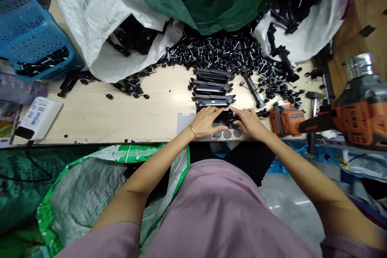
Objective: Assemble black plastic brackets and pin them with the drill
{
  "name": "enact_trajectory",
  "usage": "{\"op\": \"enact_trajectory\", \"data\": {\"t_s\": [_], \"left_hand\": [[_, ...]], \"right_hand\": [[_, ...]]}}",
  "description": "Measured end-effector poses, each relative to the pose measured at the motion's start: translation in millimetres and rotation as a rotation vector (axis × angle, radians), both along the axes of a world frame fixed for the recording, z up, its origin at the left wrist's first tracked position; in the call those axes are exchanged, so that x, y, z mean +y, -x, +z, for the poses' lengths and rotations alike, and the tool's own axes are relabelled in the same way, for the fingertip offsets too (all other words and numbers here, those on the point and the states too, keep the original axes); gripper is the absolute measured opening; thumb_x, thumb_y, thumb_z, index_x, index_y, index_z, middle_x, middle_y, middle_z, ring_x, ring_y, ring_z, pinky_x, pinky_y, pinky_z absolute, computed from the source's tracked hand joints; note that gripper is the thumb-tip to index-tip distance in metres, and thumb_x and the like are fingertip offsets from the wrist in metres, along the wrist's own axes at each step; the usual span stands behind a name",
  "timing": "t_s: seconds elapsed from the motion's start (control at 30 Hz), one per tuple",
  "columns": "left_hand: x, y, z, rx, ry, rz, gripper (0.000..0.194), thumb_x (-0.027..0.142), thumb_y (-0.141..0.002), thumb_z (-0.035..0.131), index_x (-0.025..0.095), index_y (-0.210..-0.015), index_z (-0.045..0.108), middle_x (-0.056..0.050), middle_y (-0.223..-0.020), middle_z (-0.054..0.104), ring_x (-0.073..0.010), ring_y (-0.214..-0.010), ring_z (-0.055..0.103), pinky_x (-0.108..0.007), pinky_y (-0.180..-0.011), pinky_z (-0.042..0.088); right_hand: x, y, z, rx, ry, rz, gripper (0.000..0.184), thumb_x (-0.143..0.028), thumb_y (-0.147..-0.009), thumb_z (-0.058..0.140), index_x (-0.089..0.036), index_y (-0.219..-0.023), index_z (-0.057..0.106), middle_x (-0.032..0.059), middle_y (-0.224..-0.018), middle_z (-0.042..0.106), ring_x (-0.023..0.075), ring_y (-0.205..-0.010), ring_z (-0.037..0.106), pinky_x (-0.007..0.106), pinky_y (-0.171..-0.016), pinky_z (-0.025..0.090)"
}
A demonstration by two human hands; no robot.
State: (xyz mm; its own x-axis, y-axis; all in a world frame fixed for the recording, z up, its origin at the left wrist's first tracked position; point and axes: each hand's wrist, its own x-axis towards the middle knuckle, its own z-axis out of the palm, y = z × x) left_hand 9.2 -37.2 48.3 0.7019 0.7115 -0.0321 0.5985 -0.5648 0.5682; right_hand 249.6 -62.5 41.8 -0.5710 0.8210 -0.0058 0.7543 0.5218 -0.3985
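My left hand (pixel 207 122), with a gold bangle at the wrist, lies over the left end of a long black plastic part (pixel 225 117). Its fingers are above the part and its thumb is stretched below. From the other side, my right hand (pixel 249 123) grips the same part with bent fingers and thumb. The fingers hide much of it, and a black end (pixel 263 113) sticks out to the right. Just beyond, similar black plastic bars (pixel 213 88) lie in a neat row. A single black bar (pixel 253 88) lies slanted to their right.
Black-headed screws (pixel 217 50) are heaped at the back beneath a green bag (pixel 208 12). An orange battery (pixel 286 121) and a power tool (pixel 359 113) sit at right. At left are a blue basket (pixel 33 32) and a white power strip (pixel 40 117). An open sack (pixel 87 189) is below the table edge.
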Motion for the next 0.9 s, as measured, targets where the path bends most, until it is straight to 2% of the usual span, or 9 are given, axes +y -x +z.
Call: {"op": "enact_trajectory", "data": {"t_s": [0.1, 0.2, 0.3, 0.43, 0.57, 0.63, 0.73, 0.8, 0.9], "left_hand": [[12, 10, 19.7, -0.011, 0.117, -0.165, 0.099, 0.072, -0.065, 0.059, 0.018, -0.142, 0.03, -0.014, -0.127, 0.049, -0.0293, -0.116, 0.047, -0.04, -0.095, 0.04], [9, 11, 38.6, -0.02, 0.108, -0.194, 0.11, 0.07, -0.059, 0.066, 0.016, -0.144, 0.023, -0.016, -0.129, 0.047, -0.0305, -0.119, 0.045, -0.042, -0.098, 0.04], [-3, 2, 46.2, 0.0, 0.057, -0.079, 0.097, 0.059, -0.068, 0.067, 0.014, -0.143, 0.024, -0.016, -0.128, 0.05, -0.0281, -0.117, 0.05, -0.04, -0.097, 0.042], [-15, -8, 44.0, 0.103, -0.005, 0.055, 0.066, 0.035, -0.078, 0.062, 0.017, -0.135, 0.034, -0.012, -0.125, 0.056, -0.0244, -0.112, 0.056, -0.035, -0.09, 0.046], [-16, 1, 49.1, 0.174, -0.053, 0.002, 0.061, 0.038, -0.079, 0.061, 0.02, -0.132, 0.038, -0.008, -0.115, 0.062, -0.0229, -0.102, 0.061, -0.032, -0.08, 0.049], [-17, 10, 55.9, 0.193, -0.094, -0.065, 0.06, 0.041, -0.08, 0.06, 0.019, -0.132, 0.038, -0.007, -0.108, 0.064, -0.0223, -0.096, 0.062, -0.03, -0.075, 0.049], [-24, 21, 65.7, 0.214, -0.183, -0.154, 0.056, 0.032, -0.08, 0.059, 0.017, -0.131, 0.039, -0.006, -0.099, 0.065, -0.0216, -0.089, 0.063, -0.029, -0.072, 0.048], [-35, 25, 68.8, 0.219, -0.221, -0.15, 0.055, 0.026, -0.079, 0.058, 0.016, -0.13, 0.04, -0.006, -0.097, 0.065, -0.0212, -0.086, 0.063, -0.03, -0.072, 0.048], [-57, 28, 66.8, 0.236, -0.221, -0.07, 0.052, 0.038, -0.08, 0.058, 0.014, -0.124, 0.044, -0.006, -0.091, 0.065, -0.022, -0.079, 0.063, -0.033, -0.068, 0.048]], "right_hand": [[3, 1, 26.0, 0.008, 0.002, 0.004, 0.047, -0.029, -0.093, 0.041, -0.016, -0.138, 0.035, 0.0115, -0.105, 0.063, 0.0221, -0.09, 0.055, 0.036, -0.084, 0.033], [-1, 4, 47.8, 0.033, 0.007, 0.002, 0.047, -0.03, -0.093, 0.043, -0.015, -0.136, 0.038, 0.0106, -0.1, 0.065, 0.0211, -0.087, 0.056, 0.035, -0.083, 0.033], [-8, 12, 60.6, 0.049, 0.021, 0.006, 0.045, -0.031, -0.093, 0.044, -0.015, -0.134, 0.041, 0.0109, -0.099, 0.066, 0.0214, -0.087, 0.057, 0.035, -0.082, 0.034], [-13, 25, 67.6, 0.082, 0.048, 0.016, 0.043, -0.031, -0.093, 0.042, -0.015, -0.133, 0.041, 0.0112, -0.105, 0.065, 0.0216, -0.091, 0.058, 0.034, -0.08, 0.035], [-12, 22, 76.2, 0.013, 0.025, 0.103, 0.047, -0.043, -0.093, 0.039, -0.012, -0.128, 0.044, 0.0128, -0.104, 0.065, 0.023, -0.092, 0.06, 0.033, -0.077, 0.037], [-14, 17, 82.5, -0.125, 0.004, 0.143, 0.051, -0.055, -0.09, 0.038, -0.011, -0.108, 0.056, 0.0132, -0.09, 0.067, 0.0248, -0.081, 0.061, 0.033, -0.07, 0.037], [-23, 14, 90.5, -0.267, 0.027, 0.163, 0.055, -0.063, -0.088, 0.033, -0.014, -0.08, 0.058, 0.0099, -0.069, 0.065, 0.0224, -0.062, 0.06, 0.031, -0.06, 0.032], [-33, 18, 92.9, -0.285, 0.057, 0.154, 0.056, -0.063, -0.088, 0.029, -0.015, -0.078, 0.057, 0.0087, -0.065, 0.064, 0.0212, -0.06, 0.06, 0.03, -0.058, 0.03], [-48, 29, 93.2, -0.279, 0.139, 0.112, 0.059, -0.066, -0.087, 0.027, -0.016, -0.077, 0.057, 0.0082, -0.064, 0.064, 0.0207, -0.059, 0.06, 0.029, -0.055, 0.027]]}}
